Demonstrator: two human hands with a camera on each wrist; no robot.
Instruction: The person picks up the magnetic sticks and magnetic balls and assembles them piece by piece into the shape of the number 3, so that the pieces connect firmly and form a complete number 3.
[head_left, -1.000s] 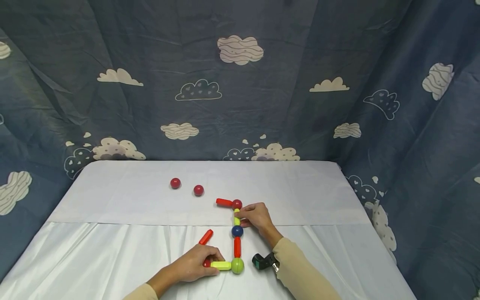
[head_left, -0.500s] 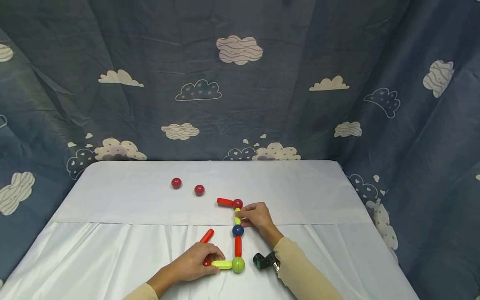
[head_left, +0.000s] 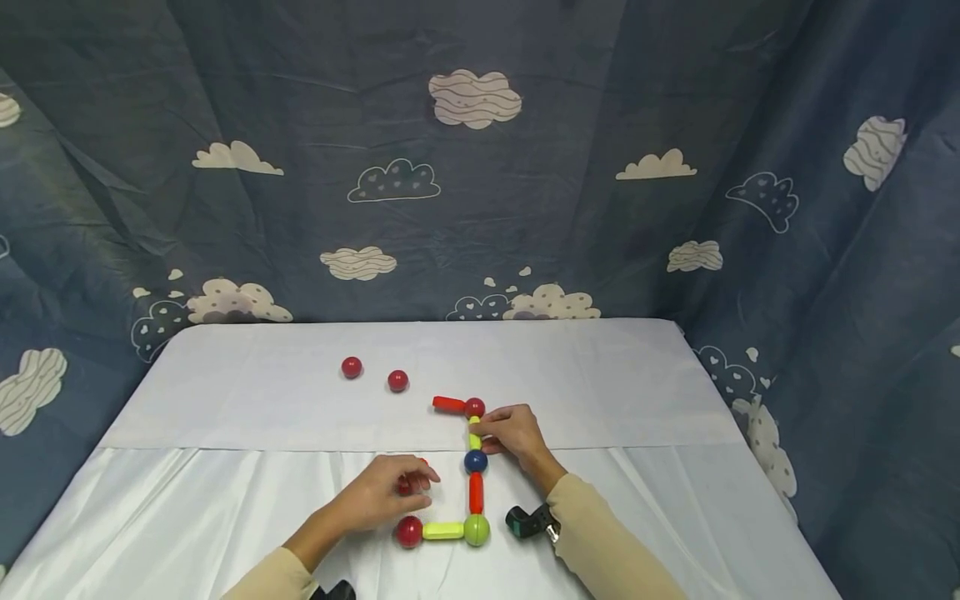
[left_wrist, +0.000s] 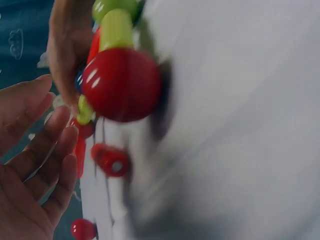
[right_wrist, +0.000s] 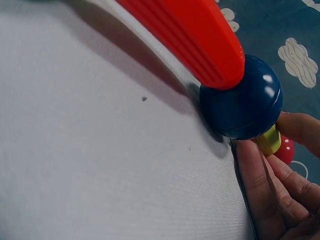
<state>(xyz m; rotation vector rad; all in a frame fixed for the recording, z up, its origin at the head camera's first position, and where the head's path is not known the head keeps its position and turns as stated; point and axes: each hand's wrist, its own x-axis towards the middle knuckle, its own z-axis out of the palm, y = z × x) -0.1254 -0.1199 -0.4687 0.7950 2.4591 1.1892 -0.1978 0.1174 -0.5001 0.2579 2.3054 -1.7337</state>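
Note:
Magnetic rods and balls form a joined chain in the head view. From the far end come a red rod (head_left: pixel 447 404), a red ball (head_left: pixel 475 407), a yellow-green rod (head_left: pixel 474 438), a blue ball (head_left: pixel 476 462), another red rod (head_left: pixel 476 493), a green ball (head_left: pixel 476 530), a second yellow-green rod (head_left: pixel 443 531) and a large red ball (head_left: pixel 408 532). My right hand (head_left: pixel 517 433) pinches the upper yellow-green rod between thumb and fingers. Over a loose red rod (left_wrist: pixel 112 161), my left hand (head_left: pixel 382 493) hovers with fingers spread, apart from it in the left wrist view.
Two loose red balls, one (head_left: pixel 352 367) left of the other (head_left: pixel 397 381), lie toward the back of the white-covered table (head_left: pixel 585 375). A dark cloud-patterned curtain (head_left: pixel 300 208) hangs behind. A black wrist-camera mount (head_left: pixel 527 522) sits beside the right sleeve.
My left hand has let go of the near red ball and risen up and away, now partly covering the loose red rod. The right hand keeps its pinch, and the chain stays in place.

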